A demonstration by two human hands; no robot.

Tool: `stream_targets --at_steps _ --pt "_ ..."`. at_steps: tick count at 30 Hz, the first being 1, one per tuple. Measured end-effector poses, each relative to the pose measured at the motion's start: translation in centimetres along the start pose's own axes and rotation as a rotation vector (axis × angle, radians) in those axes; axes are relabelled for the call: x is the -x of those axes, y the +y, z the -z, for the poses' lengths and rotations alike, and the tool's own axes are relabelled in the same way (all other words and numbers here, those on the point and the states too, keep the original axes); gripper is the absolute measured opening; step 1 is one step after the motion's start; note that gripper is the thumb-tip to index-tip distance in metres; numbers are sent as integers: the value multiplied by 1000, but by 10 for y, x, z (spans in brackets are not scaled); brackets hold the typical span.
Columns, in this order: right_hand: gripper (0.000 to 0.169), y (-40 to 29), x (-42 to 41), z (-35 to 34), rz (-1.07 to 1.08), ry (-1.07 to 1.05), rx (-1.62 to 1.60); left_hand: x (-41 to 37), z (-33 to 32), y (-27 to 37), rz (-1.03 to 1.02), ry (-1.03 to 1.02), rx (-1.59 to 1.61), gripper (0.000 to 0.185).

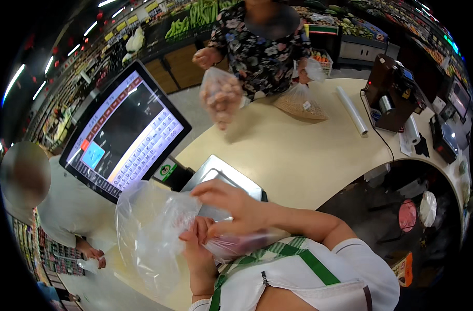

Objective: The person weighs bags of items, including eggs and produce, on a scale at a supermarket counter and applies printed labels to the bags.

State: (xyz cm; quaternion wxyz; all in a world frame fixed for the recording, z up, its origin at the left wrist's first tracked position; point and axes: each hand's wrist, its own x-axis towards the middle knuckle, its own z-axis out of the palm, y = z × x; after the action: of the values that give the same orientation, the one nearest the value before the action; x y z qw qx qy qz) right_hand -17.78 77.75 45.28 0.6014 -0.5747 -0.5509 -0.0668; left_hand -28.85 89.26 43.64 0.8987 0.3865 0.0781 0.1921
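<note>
My left hand (pixel 197 245) grips the gathered neck of a clear plastic bag (pixel 153 225). Its loose upper part billows out to the left. The filled end (pixel 240 247) lies against my apron, with reddish-purple contents too blurred to name. My right hand (pixel 232 204) hovers just above my left, fingers spread and curved, thumb close to the bag's neck. Beneath my hands, partly hidden, is the metal pan of a weighing scale (pixel 236 180). Its touchscreen (pixel 123 132) stands to the upper left, showing a keyboard.
Across the counter (pixel 279 155), a person in a floral top (pixel 267 58) lifts a bag of round brownish items (pixel 221 97) and touches a bag of grains (pixel 302 105). A film roll (pixel 352 110) lies right. Another person (pixel 77 214) stands left; stools (pixel 407 215) sit below the counter's curve.
</note>
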Motion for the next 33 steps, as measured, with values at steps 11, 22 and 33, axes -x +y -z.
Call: stream_targets --at_steps 11,22,33 --pt "26 -47 249 137 -889 387 -235 -31 -161 -167 399 -294 -19 19" --pt "38 -121 392 210 -616 310 411 107 -344 -362 322 -725 -319 12" --pt "55 -27 501 368 -444 1099 -1474 80 -453 -432 427 -887 -491 23"
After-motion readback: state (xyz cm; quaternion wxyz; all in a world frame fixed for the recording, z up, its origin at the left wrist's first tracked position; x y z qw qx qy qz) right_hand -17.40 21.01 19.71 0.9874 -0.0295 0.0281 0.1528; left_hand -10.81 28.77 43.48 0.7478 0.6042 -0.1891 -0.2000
